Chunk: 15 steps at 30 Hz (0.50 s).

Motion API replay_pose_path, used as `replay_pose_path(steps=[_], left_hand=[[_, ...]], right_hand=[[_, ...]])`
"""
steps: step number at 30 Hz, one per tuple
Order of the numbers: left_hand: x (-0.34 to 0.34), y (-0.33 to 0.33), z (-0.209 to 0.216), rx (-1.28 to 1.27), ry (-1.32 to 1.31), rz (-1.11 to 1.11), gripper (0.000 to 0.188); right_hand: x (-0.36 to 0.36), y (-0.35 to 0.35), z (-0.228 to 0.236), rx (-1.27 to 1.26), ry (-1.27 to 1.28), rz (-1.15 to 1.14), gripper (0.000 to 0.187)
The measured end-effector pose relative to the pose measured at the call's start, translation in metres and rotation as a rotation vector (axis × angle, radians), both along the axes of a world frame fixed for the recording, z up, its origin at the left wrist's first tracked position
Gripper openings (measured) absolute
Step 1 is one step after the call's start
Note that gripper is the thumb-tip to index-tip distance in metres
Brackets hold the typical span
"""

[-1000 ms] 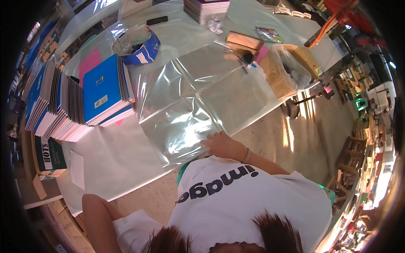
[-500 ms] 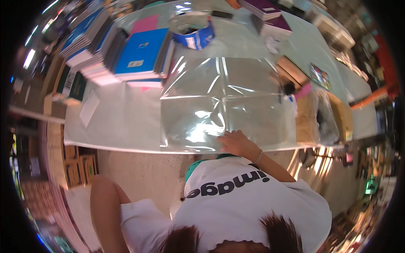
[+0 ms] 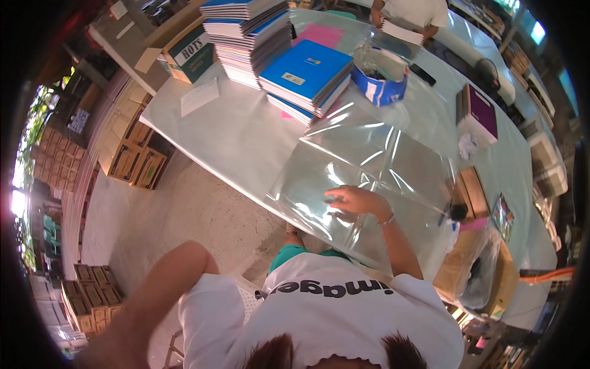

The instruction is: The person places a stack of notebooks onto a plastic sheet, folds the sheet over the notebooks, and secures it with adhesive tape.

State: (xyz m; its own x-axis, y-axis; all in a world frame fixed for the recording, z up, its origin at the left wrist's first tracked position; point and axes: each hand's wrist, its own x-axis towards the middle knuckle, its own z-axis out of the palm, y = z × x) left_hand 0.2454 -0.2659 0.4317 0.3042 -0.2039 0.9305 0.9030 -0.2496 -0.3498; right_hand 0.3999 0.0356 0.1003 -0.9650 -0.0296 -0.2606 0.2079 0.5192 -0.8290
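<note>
A large clear plastic sheet point(image 3: 375, 157) lies spread on the pale table point(image 3: 233, 141), shiny and creased, with its near edge hanging over the table's front. My right hand point(image 3: 355, 200) rests flat on the sheet's near part, fingers pointing left and slightly apart, gripping nothing. A bracelet sits at its wrist. My left arm point(image 3: 153, 295) runs down toward the lower left rim, and its hand is out of the picture. My white shirt fills the bottom of the view.
Blue spiral notebooks point(image 3: 307, 74) and a taller notebook stack point(image 3: 249, 27) stand behind the sheet. Also on the table are a blue open box point(image 3: 381, 86), a purple book point(image 3: 479, 111), a white paper point(image 3: 200, 95) and brown boxes point(image 3: 470, 190). Another person point(image 3: 409, 15) works at the far end.
The view has swung and tilted, so the table now runs diagonally. My right hand has slid a little farther onto the plastic sheet and stays flat on it.
</note>
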Motion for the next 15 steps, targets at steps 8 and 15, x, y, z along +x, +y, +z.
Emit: replay_pose_path(steps=[8, 15], left_hand=[[-0.164, 0.136, -0.166, -0.752, -1.591, -0.698, 0.029], [-0.275, 0.239, -0.304, -1.006, -1.990, -0.517, 0.087]], right_hand=[[-0.095, 0.061, -0.003, -0.531, 0.249, -0.576, 0.040], [-0.158, 0.081, 0.003, -0.635, 0.404, -0.940, 0.051]])
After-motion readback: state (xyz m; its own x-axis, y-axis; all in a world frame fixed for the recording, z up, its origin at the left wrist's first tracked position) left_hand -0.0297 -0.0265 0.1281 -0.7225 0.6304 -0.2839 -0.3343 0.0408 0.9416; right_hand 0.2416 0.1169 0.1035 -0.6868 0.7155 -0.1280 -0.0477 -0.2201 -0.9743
